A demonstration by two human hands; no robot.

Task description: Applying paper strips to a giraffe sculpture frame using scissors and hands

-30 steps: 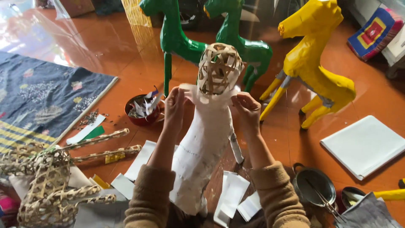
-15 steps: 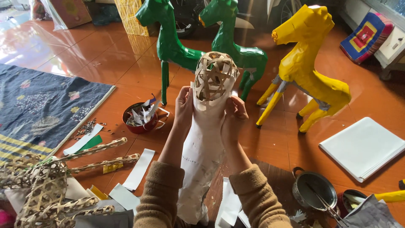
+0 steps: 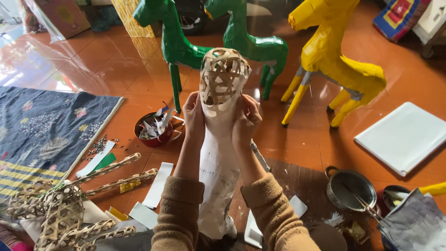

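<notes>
Head view showed both hands clasped around one woven animal frame (image 3: pixel 222 116), held upright over the orange tiled floor (image 3: pixel 116 65) in the middle of the scene. Left hand (image 3: pixel 194 116) and right hand (image 3: pixel 245 122) pressed on opposite sides just below the bare lattice head, fingers curled close against the white paper skin. Open basketwork of flat tan strips formed the rounded top; below it, the long body was wrapped in matte, wrinkled paper. Two glossy green horse figures (image 3: pixel 176 44) and one yellow horse figure (image 3: pixel 334 60) stood behind, angular and smooth-surfaced. One uncovered lattice frame (image 3: pixel 60 211) lay at lower left, legs extended. One small red bowl (image 3: pixel 153 132) holding torn paper scraps sat just left of the left wrist. One metal pot (image 3: pixel 350 188) stood at lower right, near one flat stack of white sheets (image 3: pixel 404 137). Several loose paper strips (image 3: pixel 158 183) lay scattered beside the forearms. One patterned blue mat (image 3: pixel 42 130) covered the left floor.
</notes>
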